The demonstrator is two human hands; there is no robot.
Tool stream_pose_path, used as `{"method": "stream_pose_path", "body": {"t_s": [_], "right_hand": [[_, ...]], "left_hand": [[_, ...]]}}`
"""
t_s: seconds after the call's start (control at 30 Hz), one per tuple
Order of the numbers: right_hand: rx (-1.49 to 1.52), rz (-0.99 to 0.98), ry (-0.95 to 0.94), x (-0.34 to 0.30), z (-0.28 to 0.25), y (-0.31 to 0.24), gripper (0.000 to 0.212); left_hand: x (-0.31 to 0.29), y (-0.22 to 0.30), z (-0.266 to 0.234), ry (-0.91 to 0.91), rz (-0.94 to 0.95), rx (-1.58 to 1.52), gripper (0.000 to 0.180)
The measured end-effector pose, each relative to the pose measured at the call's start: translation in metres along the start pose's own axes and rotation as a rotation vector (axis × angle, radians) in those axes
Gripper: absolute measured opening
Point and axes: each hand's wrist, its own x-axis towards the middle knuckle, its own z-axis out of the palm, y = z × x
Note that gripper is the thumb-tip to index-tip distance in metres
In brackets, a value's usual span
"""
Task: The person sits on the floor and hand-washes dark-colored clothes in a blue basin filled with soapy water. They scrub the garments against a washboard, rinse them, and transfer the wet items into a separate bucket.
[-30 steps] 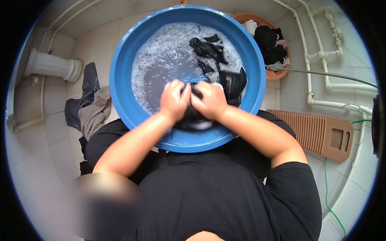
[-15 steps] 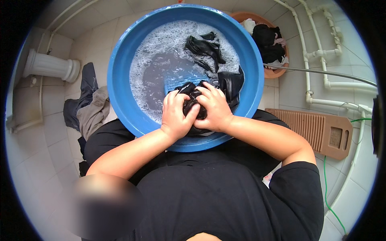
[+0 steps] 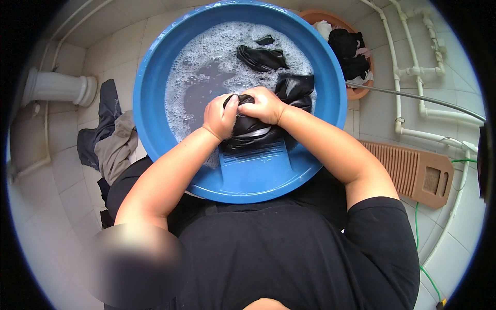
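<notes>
In front of me stands a round blue washtub [image 3: 155,93] with foamy water [image 3: 206,85] in it. Its near wall has a ribbed washboard slope [image 3: 253,170]. My left hand [image 3: 221,116] and my right hand [image 3: 261,105] are side by side, each closed on a wet black garment [image 3: 258,139]. Part of the cloth is bunched between the thumbs, and the rest lies over the upper ribs. More of the black fabric [image 3: 294,88] spreads into the suds to the right. Farther off, another black piece [image 3: 262,58] floats half sunk; whether it is the same garment I cannot tell.
An orange-brown basin [image 3: 356,94] of clothes stands at the far right. A brown washboard [image 3: 408,170] lies on the tiles at right, near white pipes [image 3: 398,93] and a grey hose [image 3: 413,93]. Dark trousers [image 3: 106,124] and beige cloth [image 3: 118,147] lie at left by a white pedestal [image 3: 59,88].
Both hands have moved away from me, up the tub, and gripped the cloth more tightly. The lower washboard ribs have come into sight, and the floating black fabric has shifted.
</notes>
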Motion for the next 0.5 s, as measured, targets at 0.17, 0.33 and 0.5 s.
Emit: {"method": "stream_pose_path", "body": {"t_s": [0.17,0.33,0.5], "right_hand": [[0.119,-0.098,0.302,-0.004,0.003,-0.002,0.05],[-0.494,-0.212,0.151,-0.046,-0.034,-0.025,0.082],[-0.789,-0.086,0.047,-0.069,-0.023,-0.009,0.096]], "left_hand": [[0.008,0.009,-0.002,0.087,-0.186,0.036,0.042],[0.011,-0.002,-0.067,0.273,-0.432,0.272,0.055],[-0.01,-0.005,-0.11,0.217,-0.486,0.287,0.071]]}}
